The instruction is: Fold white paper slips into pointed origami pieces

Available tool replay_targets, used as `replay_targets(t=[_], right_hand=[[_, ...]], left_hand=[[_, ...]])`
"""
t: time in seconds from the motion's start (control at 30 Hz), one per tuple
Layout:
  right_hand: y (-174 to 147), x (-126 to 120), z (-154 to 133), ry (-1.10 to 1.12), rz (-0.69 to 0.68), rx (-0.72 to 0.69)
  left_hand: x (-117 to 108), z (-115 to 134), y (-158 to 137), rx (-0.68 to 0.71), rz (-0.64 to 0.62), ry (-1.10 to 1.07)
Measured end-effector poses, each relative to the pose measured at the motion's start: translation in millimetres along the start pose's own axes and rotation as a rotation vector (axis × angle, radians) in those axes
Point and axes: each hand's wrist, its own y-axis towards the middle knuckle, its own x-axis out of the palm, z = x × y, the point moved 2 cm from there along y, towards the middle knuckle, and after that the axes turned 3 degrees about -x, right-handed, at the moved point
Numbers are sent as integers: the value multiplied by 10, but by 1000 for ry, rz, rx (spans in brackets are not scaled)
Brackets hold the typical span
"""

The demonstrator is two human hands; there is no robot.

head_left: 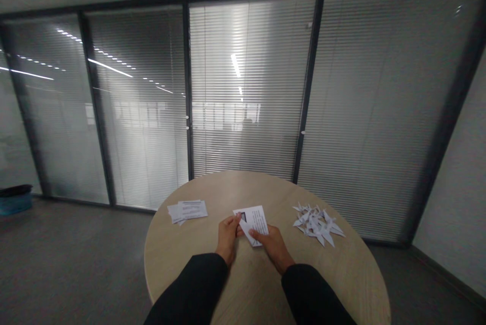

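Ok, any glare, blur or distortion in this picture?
Head view: bright light streaks across the tall glass panels with grey slatted blinds; dark straight frame posts left and right splay outward toward the top; small print on the held rectangular white paper looks too soft to read.

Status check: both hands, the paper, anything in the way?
Left-hand grip, right-hand grip: both on printed white paper sheet, partly folded. Nothing seen blocking. Pile of pointed white folded-paper shapes apart, right; loose printed white sheets apart, left.
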Motion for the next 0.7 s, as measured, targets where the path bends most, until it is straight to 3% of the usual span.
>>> replay_targets(t=[0.3, 0.53, 0.6, 0.7], right_hand=[[0, 11, 3, -20, 12, 6], [-32, -61, -24, -37, 59, 33], [-26, -80, -11, -36, 75, 30], [-6, -86, 38, -23, 57, 17]], left_hand=[[-28, 41, 28, 14, 106, -91], [-385, 176, 196, 11, 357, -207], [-392, 165, 212, -14, 316, -155], [-257, 109, 179, -35, 132, -58]])
